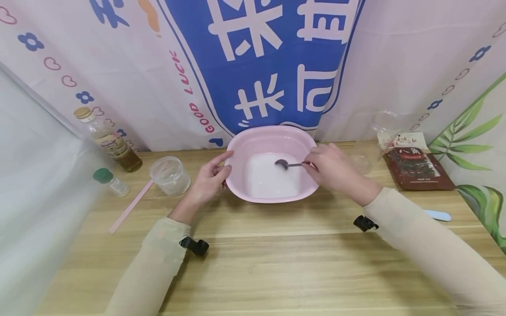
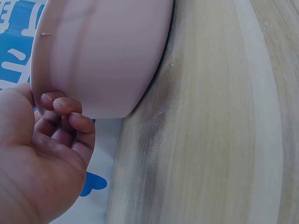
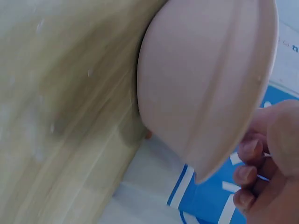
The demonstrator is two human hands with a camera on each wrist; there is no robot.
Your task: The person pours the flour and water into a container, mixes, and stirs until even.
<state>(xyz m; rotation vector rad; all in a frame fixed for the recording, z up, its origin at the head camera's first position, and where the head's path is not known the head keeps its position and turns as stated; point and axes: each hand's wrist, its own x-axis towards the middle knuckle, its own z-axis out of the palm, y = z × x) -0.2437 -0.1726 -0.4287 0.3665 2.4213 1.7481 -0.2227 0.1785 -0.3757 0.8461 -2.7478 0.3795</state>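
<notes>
A pink basin (image 1: 272,141) stands on the table with white contents (image 1: 269,180) across its bottom. My left hand (image 1: 207,181) grips its left rim; in the left wrist view the thumb goes behind the rim and curled fingers sit against the basin's outer wall. Over the right rim, my right hand (image 1: 332,166) pinches the handle of a small metal spoon (image 1: 282,164), its bowl at the white contents. The right wrist view has the right fingers (image 3: 244,174) curled beside the rim, and the spoon is hidden there by the basin.
To the left are an oil bottle (image 1: 114,145), a green-capped shaker (image 1: 112,181), pink chopsticks (image 1: 130,207) and a clear round tub (image 1: 170,176). On the right lie a dark red packet (image 1: 415,166) and a pale blue handle (image 1: 438,215). A printed curtain (image 1: 150,87) hangs behind the table.
</notes>
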